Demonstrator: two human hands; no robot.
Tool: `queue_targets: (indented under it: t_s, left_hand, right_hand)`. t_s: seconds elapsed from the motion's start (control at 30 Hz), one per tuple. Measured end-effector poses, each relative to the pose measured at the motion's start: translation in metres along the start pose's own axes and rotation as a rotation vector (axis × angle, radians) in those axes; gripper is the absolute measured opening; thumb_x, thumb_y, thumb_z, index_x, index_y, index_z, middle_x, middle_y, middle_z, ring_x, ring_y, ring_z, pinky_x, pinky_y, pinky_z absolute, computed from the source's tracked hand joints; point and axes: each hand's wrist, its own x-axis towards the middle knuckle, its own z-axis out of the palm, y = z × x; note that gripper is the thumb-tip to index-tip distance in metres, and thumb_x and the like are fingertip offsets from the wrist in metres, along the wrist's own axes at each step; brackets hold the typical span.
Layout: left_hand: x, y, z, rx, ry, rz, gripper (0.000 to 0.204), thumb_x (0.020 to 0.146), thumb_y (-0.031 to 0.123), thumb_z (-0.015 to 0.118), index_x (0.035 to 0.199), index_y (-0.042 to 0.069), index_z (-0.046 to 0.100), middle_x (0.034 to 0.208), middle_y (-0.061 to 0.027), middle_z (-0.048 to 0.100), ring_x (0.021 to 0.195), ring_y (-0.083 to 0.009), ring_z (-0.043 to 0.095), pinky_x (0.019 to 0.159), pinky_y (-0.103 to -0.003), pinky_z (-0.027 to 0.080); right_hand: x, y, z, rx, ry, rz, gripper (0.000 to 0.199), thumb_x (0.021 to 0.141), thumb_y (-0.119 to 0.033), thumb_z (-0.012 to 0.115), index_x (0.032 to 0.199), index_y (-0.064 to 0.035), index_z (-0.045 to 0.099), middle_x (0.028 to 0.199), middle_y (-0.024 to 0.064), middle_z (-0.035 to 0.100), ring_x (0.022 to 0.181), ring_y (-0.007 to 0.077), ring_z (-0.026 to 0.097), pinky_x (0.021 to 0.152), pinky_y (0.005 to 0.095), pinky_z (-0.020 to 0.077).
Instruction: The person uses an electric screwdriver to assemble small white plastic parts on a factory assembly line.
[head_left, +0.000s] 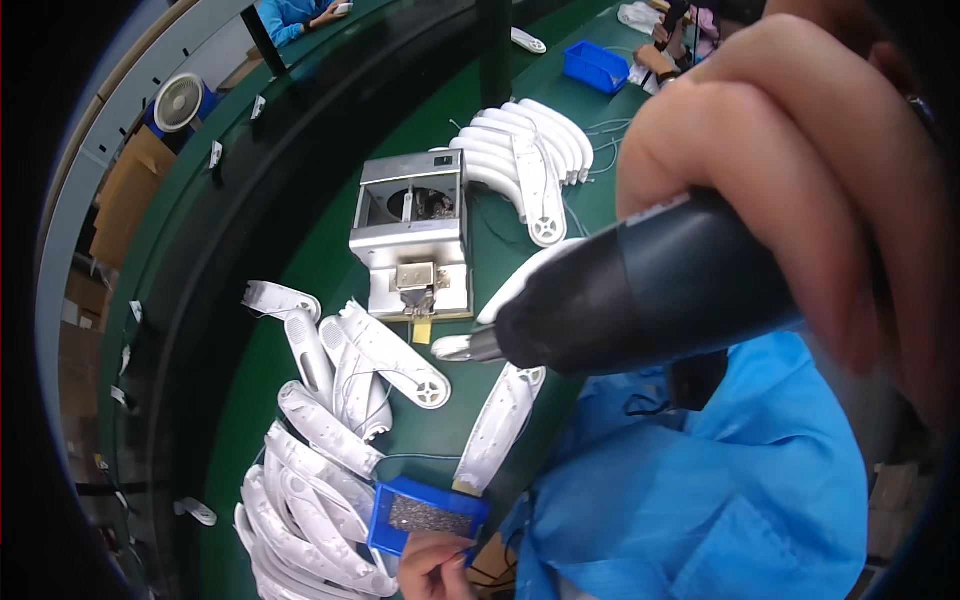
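Close in front at the right, my right hand (760, 150) is wrapped round a black electric screwdriver (640, 290), whose metal tip points left. My left hand (435, 565) is low in the view at the near edge of a blue bin (385, 530) filled with small screws (430, 515). Its fingers are bent together; what they pinch, if anything, is too small to make out. A white curved plastic housing (497, 430) lies just beyond the bin, below the screwdriver's tip. Part of another white piece (530, 275) shows behind the screwdriver.
A silver screw feeder (415, 235) stands on the green bench. White housings lie piled at the left (310, 500) and stacked behind the feeder (525, 150). A dark curved conveyor (180, 370) runs along the left. Another person's hands (655, 60) and a blue bin (597, 67) are far right.
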Motion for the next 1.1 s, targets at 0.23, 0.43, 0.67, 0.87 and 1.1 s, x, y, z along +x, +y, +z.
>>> queue_targets:
  t_s: [0.23, 0.43, 0.67, 0.87, 1.1]
  left_hand:
    - [0.012, -0.004, 0.019, -0.071, 0.095, 0.073, 0.009, 0.086, 0.007, 0.062, 0.087, 0.000, 0.056, 0.078, -0.0150, 0.064, 0.070, -0.0250, 0.060, 0.066, -0.033, 0.047]
    - [-0.011, 0.006, 0.073, -0.067, 0.166, -0.086, 0.009, 0.082, 0.000, 0.064, 0.087, 0.003, 0.057, 0.095, -0.0157, 0.068, 0.088, -0.0303, 0.064, 0.080, -0.038, 0.048]
    - [0.044, -0.029, 0.132, 0.523, 0.121, 0.172, 0.012, 0.081, -0.005, 0.061, 0.089, 0.001, 0.054, 0.114, -0.0163, 0.063, 0.111, -0.0362, 0.059, 0.093, -0.042, 0.042]
    - [0.062, -0.054, 0.156, 0.660, 0.245, 0.082, 0.020, 0.082, -0.005, 0.061, 0.101, 0.002, 0.060, 0.106, -0.0124, 0.066, 0.109, -0.0308, 0.061, 0.090, -0.041, 0.042]
    - [0.063, -0.054, 0.161, 0.675, 0.207, 0.062, 0.012, 0.082, -0.001, 0.064, 0.091, 0.003, 0.059, 0.099, -0.0083, 0.067, 0.111, -0.0310, 0.060, 0.089, -0.045, 0.039]
  right_hand:
    - [-0.019, -0.010, -0.016, 0.209, 0.021, -0.082, 0.040, 0.077, 0.000, 0.072, 0.115, -0.0049, 0.058, 0.111, -0.0043, 0.057, 0.072, 0.0112, 0.064, 0.065, 0.0254, 0.0508]
    - [-0.067, 0.014, -0.014, 0.512, 0.044, -0.099, 0.039, 0.082, -0.006, 0.071, 0.118, -0.0096, 0.055, 0.109, -0.0036, 0.058, 0.077, 0.0125, 0.063, 0.067, 0.0286, 0.0493]
    - [-0.160, 0.071, 0.049, 0.246, 0.566, 0.262, 0.033, 0.091, -0.030, 0.065, 0.099, -0.0041, 0.046, 0.062, 0.0038, 0.050, 0.050, 0.0142, 0.048, 0.048, 0.0284, 0.0414]
    - [-0.166, 0.080, 0.038, 0.142, 0.563, 0.421, 0.024, 0.091, -0.020, 0.062, 0.094, -0.0032, 0.046, 0.063, 0.0075, 0.054, 0.053, 0.0151, 0.052, 0.051, 0.0287, 0.0446]
    - [-0.158, 0.113, 0.033, 0.159, 0.529, 0.556, 0.010, 0.088, -0.005, 0.055, 0.092, -0.0017, 0.046, 0.062, 0.0091, 0.056, 0.052, 0.0142, 0.053, 0.051, 0.0298, 0.0457]
